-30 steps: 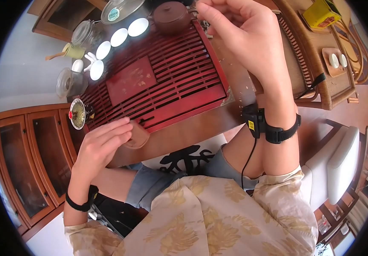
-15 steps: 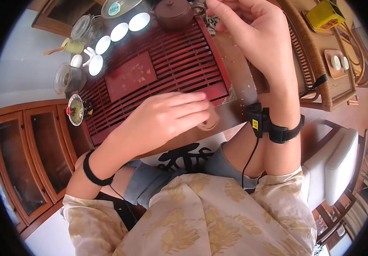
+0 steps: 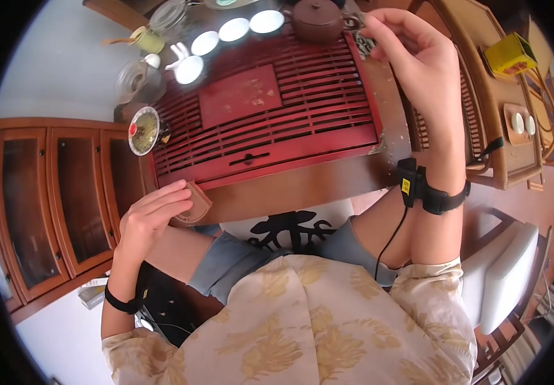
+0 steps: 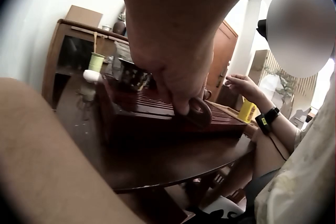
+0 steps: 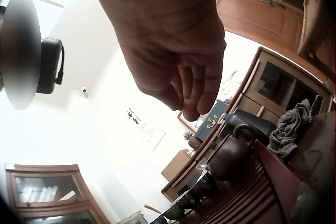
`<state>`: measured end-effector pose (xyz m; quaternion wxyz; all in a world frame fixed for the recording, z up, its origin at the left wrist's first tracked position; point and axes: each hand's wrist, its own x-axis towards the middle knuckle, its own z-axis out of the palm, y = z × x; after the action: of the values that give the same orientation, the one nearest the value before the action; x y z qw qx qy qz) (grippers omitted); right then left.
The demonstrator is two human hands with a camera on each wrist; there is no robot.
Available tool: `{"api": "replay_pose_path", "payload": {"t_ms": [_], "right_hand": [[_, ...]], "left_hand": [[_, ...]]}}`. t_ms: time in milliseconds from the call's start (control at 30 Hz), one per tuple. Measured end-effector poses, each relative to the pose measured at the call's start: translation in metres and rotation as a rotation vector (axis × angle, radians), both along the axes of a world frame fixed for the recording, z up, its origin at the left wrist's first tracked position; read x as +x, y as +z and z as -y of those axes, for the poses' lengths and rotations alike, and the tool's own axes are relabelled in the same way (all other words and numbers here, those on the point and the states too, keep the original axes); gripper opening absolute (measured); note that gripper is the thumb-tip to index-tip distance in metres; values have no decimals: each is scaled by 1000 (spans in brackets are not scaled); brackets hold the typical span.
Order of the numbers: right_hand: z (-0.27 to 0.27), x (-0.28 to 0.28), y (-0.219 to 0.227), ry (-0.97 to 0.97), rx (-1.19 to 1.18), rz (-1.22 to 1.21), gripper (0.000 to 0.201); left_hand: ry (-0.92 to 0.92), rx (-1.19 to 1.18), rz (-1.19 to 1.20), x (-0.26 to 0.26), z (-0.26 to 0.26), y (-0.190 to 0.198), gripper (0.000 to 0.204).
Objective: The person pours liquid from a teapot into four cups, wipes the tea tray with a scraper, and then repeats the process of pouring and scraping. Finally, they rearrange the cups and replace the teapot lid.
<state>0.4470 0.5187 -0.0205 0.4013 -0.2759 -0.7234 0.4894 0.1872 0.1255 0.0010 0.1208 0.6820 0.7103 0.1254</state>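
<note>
My left hand grips a flat reddish-brown piece with a rounded edge over the table's front edge, by the tray's near left corner. In the left wrist view, fingers and thumb pinch this curved piece, and the hand hides part of it. Next to it is the slatted red tea tray. My right hand is raised beyond the tray's right side, fingers loosely bent and nothing seen between them. Near its fingertips stands a dark brown clay teapot on the tray's far right.
Several white-lined cups line the tray's far edge. A patterned bowl with a red piece in it sits at the left corner. A crumpled grey cloth lies beside the teapot. At the right stands a rattan shelf with a yellow tin.
My left hand has swept right along the tray's front with the brown piece, then back to the left. The right hand stays raised near the teapot. The head view has shifted.
</note>
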Motion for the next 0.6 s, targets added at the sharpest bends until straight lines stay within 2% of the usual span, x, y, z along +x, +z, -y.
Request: {"api": "replay_pose_path", "payload": {"t_ms": [167,333,467,600], "right_hand": [[2,1,-2,-37,-1,-18,22],[4,3,1,-29,-20,72,27],[6,0,0,-19,-43,85,27],[5,-1,-2,1,-28,92,26]], "left_hand": [[77,27,2,-10,31,2,29],[145,55,-7,-12,44,9,32],[392,227,-106,-6,43,-3,24],[539,198,-204,2,36,-22,29]]}}
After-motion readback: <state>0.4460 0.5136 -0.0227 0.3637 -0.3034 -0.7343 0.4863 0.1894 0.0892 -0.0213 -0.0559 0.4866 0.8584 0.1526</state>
